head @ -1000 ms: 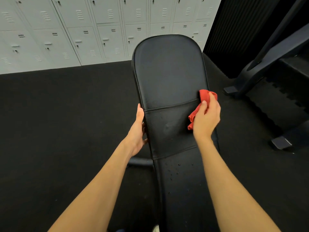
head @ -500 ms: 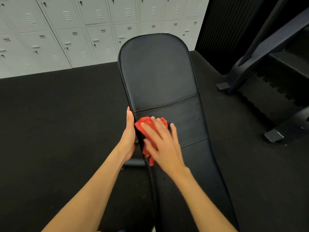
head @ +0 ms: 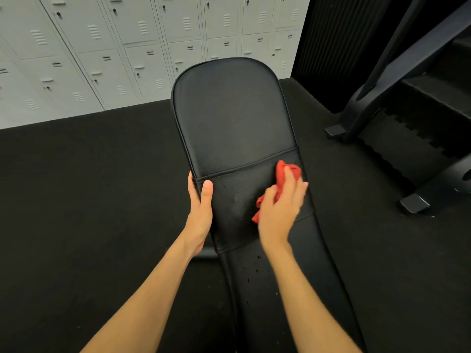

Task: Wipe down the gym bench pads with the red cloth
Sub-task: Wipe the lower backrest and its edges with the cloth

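At the upper left of the frame stands a wall of pale grey lockers (head: 102, 47), and below them the black floor (head: 76, 200) fills the left side. From the lower left a bare arm goes up to the left hand (head: 200, 207), which grips the left edge of the bench pad (head: 234, 118): the thumb lies on top of the pad just below a seam, and the fingers are curled around the side. The black bench pad runs through the centre of the frame, with its rounded end at the top. On the narrower part near the bottom there are some small spots (head: 251, 273). To the right of the centre, on the band between two seams, lies the red cloth (head: 283, 174), bunched up and close to the right edge of the pad. The right hand (head: 280, 207) holds it down on the pad, with the fingers over it and the thumb bent against it; this hand looks a little blurred. At the far right a dark machine frame (head: 382, 72) stands on the floor, well apart from the bench.
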